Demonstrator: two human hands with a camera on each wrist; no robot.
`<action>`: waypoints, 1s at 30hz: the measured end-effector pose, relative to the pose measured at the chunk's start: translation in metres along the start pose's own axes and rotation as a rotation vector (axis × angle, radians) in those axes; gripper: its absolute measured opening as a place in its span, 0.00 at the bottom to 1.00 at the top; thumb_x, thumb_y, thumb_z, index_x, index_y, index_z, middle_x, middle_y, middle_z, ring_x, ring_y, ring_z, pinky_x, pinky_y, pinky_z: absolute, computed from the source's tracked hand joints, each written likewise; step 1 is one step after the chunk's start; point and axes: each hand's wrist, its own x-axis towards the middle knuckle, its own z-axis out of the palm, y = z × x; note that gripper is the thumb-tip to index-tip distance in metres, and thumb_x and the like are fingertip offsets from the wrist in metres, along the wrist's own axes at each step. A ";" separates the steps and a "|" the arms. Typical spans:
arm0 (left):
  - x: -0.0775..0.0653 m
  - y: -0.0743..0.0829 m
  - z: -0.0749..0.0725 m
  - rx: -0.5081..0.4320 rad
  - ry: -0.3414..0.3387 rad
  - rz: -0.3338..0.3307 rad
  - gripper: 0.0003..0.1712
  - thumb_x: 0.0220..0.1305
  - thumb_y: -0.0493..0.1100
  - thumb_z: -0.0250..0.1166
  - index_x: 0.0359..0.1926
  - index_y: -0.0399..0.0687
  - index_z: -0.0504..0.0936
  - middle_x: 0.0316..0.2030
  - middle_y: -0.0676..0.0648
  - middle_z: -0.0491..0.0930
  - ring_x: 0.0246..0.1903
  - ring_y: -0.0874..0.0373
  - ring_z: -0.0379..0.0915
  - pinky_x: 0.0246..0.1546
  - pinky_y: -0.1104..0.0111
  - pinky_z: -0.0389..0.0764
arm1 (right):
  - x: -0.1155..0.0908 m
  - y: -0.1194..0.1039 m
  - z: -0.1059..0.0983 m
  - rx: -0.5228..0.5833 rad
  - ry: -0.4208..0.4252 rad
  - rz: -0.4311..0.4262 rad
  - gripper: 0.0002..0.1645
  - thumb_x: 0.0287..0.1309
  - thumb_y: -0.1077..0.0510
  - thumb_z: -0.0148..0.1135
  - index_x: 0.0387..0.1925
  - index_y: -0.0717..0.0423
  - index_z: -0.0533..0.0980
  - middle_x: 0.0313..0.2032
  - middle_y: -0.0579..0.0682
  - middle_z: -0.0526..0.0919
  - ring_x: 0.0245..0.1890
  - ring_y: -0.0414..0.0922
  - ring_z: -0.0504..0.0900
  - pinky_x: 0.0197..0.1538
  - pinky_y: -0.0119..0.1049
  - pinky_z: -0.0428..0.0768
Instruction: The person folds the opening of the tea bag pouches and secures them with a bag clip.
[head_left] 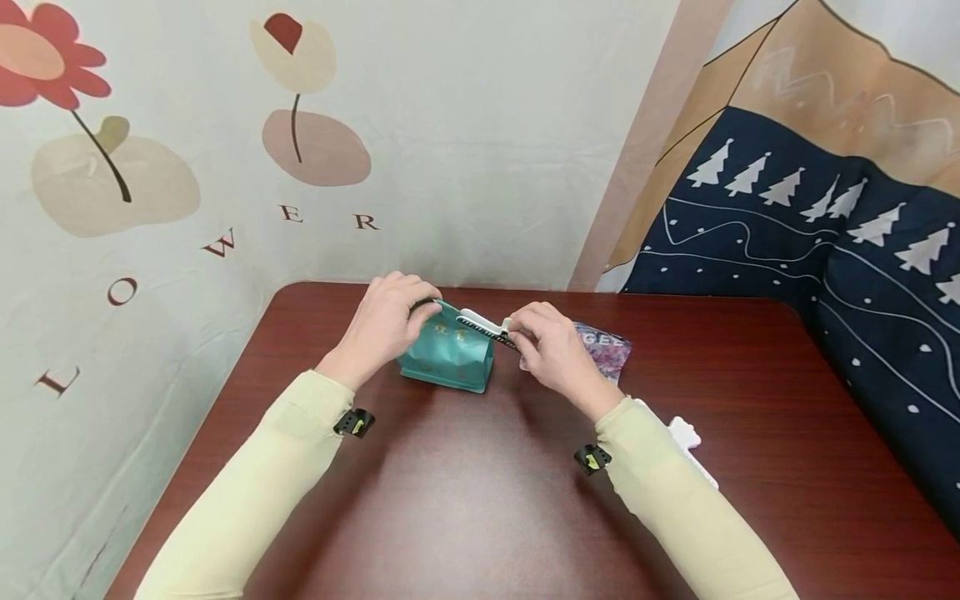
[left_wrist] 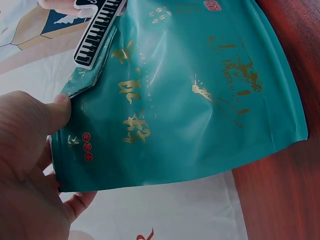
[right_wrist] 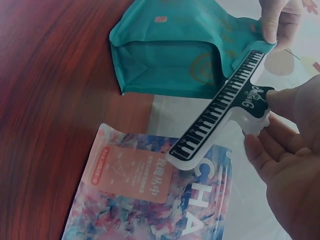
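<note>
A teal foil pouch with gold lettering stands on the table, its top edge partly folded over. My left hand pinches a top corner of it between thumb and fingers, as the left wrist view shows closely. In my right hand is a white bag clip with a piano-key pattern, pinched by its handle. One end of the clip overlaps the folded top edge of the pouch; its other end sticks out past the pouch's side. Whether the clip grips the foil I cannot tell.
A pink, purple and blue printed pouch lies beyond my right hand. Partly behind the right forearm is another white clip-like object. The reddish-brown table meets a printed cloth at its back edge.
</note>
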 end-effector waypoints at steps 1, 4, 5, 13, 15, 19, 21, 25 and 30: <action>0.000 0.000 0.000 -0.004 0.002 0.002 0.04 0.68 0.39 0.70 0.42 0.45 0.88 0.39 0.48 0.87 0.41 0.47 0.75 0.42 0.55 0.69 | 0.000 0.000 0.001 0.000 0.010 -0.010 0.04 0.62 0.70 0.68 0.36 0.60 0.83 0.39 0.53 0.87 0.44 0.50 0.82 0.46 0.45 0.83; 0.000 -0.001 0.001 -0.015 0.005 0.007 0.04 0.68 0.39 0.70 0.42 0.45 0.88 0.38 0.48 0.87 0.41 0.47 0.75 0.43 0.54 0.70 | 0.001 0.000 0.002 0.002 0.030 -0.028 0.05 0.60 0.72 0.69 0.34 0.60 0.84 0.38 0.54 0.86 0.43 0.51 0.83 0.45 0.45 0.83; 0.000 -0.001 0.001 -0.022 0.005 0.007 0.04 0.68 0.38 0.70 0.42 0.44 0.88 0.38 0.47 0.87 0.40 0.47 0.75 0.44 0.54 0.71 | 0.001 0.000 0.002 0.004 0.034 -0.033 0.06 0.59 0.72 0.69 0.34 0.60 0.84 0.37 0.54 0.86 0.42 0.51 0.83 0.44 0.45 0.83; 0.000 -0.002 0.002 -0.053 -0.002 -0.013 0.03 0.67 0.37 0.70 0.41 0.43 0.88 0.37 0.47 0.87 0.38 0.49 0.73 0.49 0.53 0.73 | 0.002 0.000 0.005 0.027 0.053 -0.030 0.07 0.58 0.74 0.67 0.32 0.61 0.83 0.36 0.54 0.85 0.42 0.50 0.83 0.43 0.44 0.83; 0.000 -0.002 0.002 -0.056 0.000 -0.014 0.03 0.67 0.36 0.70 0.40 0.42 0.88 0.37 0.47 0.87 0.37 0.49 0.73 0.50 0.52 0.73 | 0.002 -0.001 0.006 0.038 0.063 -0.030 0.07 0.57 0.74 0.67 0.32 0.61 0.84 0.36 0.54 0.85 0.41 0.50 0.83 0.43 0.44 0.83; 0.001 -0.002 0.003 -0.059 0.005 -0.016 0.03 0.67 0.36 0.70 0.40 0.43 0.88 0.38 0.47 0.88 0.37 0.49 0.73 0.48 0.52 0.73 | 0.002 -0.002 0.008 0.061 0.084 -0.044 0.08 0.57 0.75 0.68 0.31 0.62 0.84 0.35 0.53 0.85 0.41 0.51 0.83 0.42 0.43 0.83; 0.001 -0.001 0.003 -0.060 0.006 -0.018 0.03 0.67 0.36 0.70 0.40 0.43 0.88 0.38 0.47 0.88 0.37 0.49 0.74 0.47 0.53 0.73 | 0.003 -0.001 0.010 0.069 0.094 -0.058 0.08 0.57 0.76 0.67 0.31 0.62 0.84 0.36 0.54 0.85 0.41 0.51 0.83 0.41 0.43 0.83; 0.001 -0.001 0.002 -0.055 0.005 -0.029 0.03 0.67 0.36 0.70 0.41 0.43 0.89 0.39 0.47 0.88 0.38 0.49 0.75 0.44 0.54 0.73 | 0.005 -0.001 0.012 0.071 0.107 -0.072 0.08 0.57 0.75 0.68 0.30 0.62 0.84 0.35 0.53 0.85 0.41 0.51 0.83 0.41 0.42 0.83; 0.001 0.000 0.001 -0.050 0.001 -0.032 0.04 0.67 0.36 0.70 0.41 0.44 0.89 0.39 0.47 0.89 0.38 0.49 0.76 0.42 0.54 0.73 | 0.008 -0.003 0.013 0.067 0.109 -0.073 0.06 0.58 0.74 0.69 0.33 0.62 0.85 0.35 0.54 0.85 0.41 0.50 0.83 0.41 0.41 0.83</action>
